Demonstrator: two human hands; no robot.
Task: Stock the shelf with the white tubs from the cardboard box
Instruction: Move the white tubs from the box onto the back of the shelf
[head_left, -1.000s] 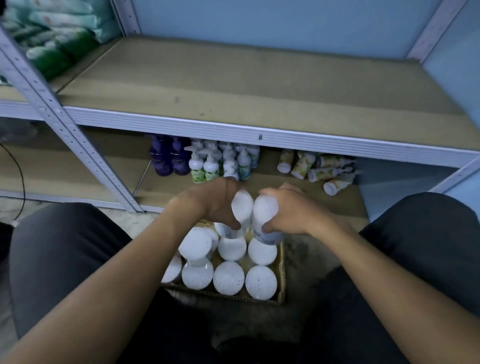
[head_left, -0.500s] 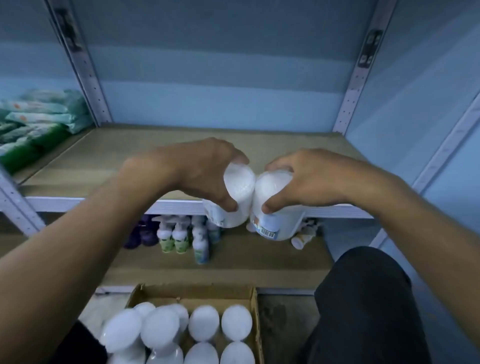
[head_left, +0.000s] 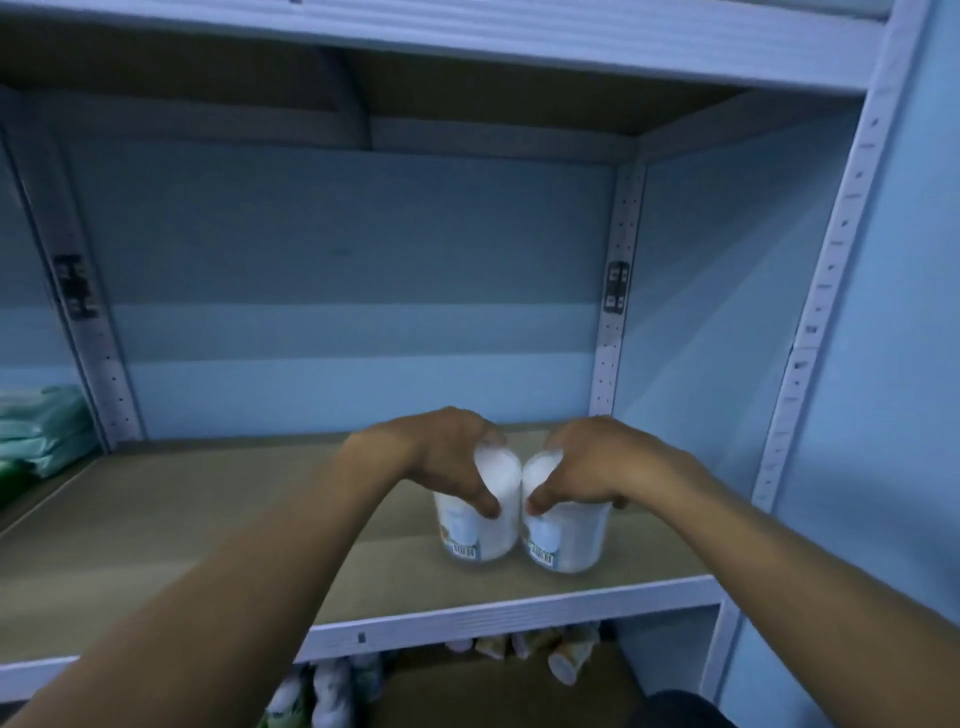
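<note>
Two white tubs were seen held upright on the shelf board (head_left: 171, 525), one in each hand, their sides touching or very nearly so. The left hand (head_left: 441, 457) was closed from above over the lid of the left tub (head_left: 480, 530), thumb pressed on the near wall; the right hand (head_left: 592, 462) was clamped in the same way over the right tub (head_left: 569, 540). Each grip was wrapped around the rim of its own tub, and both bases appeared to be resting on the board, though blur left that contact uncertain.

Just below the grips, the pale metal front edge (head_left: 493, 621) of the shelf was shown close to the tub bases. To the right of the right grip, only a narrow strip of board was left before the blue side wall (head_left: 691, 322) and the perforated upright (head_left: 826, 291). To the left of the left grip, a long bare stretch of board was open as far as some green packets (head_left: 41, 431) at the far left. Behind the grips, free board was seen up to the back panel (head_left: 337, 260), and overhead the next shelf (head_left: 467, 36) stood well above the hands.

A barcode label was visible low on each tub's near side. What the tubs contained could not be told, as both lids were shut. Beneath the grips, small bottles (head_left: 332, 691) were glimpsed on the lower level, some lying on their sides.
</note>
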